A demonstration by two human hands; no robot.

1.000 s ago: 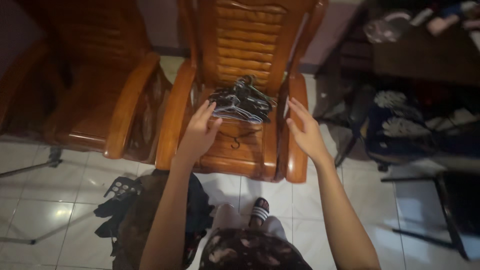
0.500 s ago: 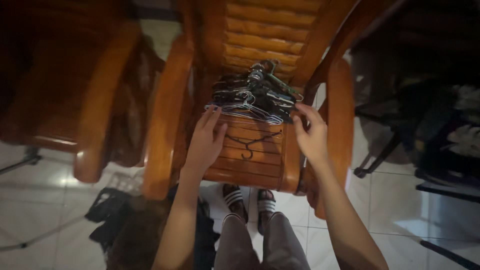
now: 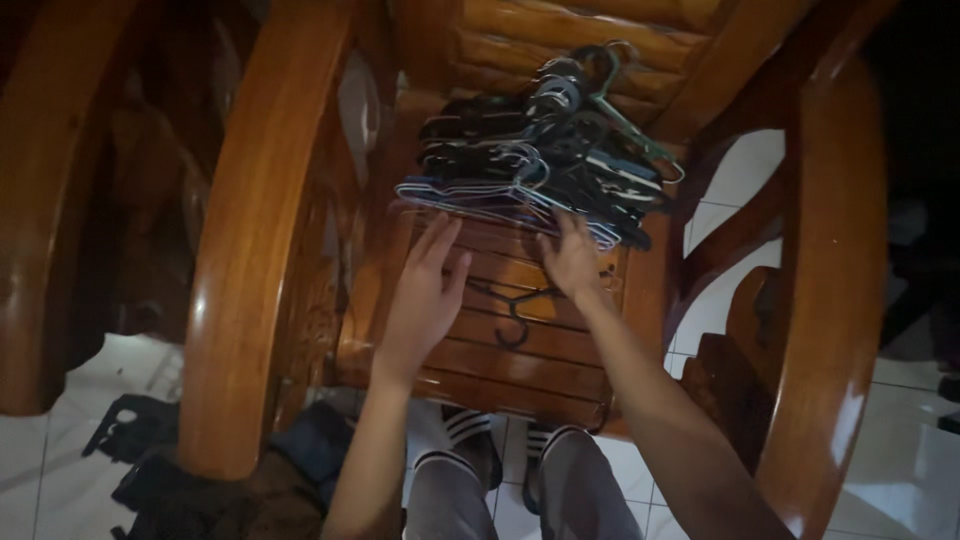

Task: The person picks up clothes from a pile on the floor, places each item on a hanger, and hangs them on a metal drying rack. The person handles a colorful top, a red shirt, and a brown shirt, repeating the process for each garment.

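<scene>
The left hand [image 3: 425, 300] lies palm down on the slatted seat [image 3: 500, 350] of a wooden chair. Its fingers [image 3: 440, 245] are extended and slightly spread, holding nothing; the fingertips reach the near edge of a pile of hangers [image 3: 530, 165]. The right hand [image 3: 572, 260] rests just beside it, palm down, with its fingertips at or slightly under the front edge of the same pile. Whether these fingers grip a hanger cannot be determined, because the pile edge and the low light obscure them.

The pile of hangers occupies the rear of the seat, against the slatted backrest [image 3: 560, 25]. It consists mainly of dark hangers, with a light blue-grey hanger [image 3: 470, 198] at the bottom front and a green hanger [image 3: 630, 125] toward the upper right. The hooks point toward the backrest.

A single dark hanger [image 3: 515, 305] lies flat on the seat, apart from the pile. It sits between the two hands, partly covered by them, with its hook pointing toward the front edge of the seat.

The chair's left armrest [image 3: 255, 230] and right armrest [image 3: 835, 270] flank the seat. A second wooden chair [image 3: 60, 190] stands to the left. The person's feet in striped sandals [image 3: 470, 435] stand on the white tiled floor [image 3: 900, 470] below the seat front. Dark clothing [image 3: 200, 490] lies on the floor at lower left.
</scene>
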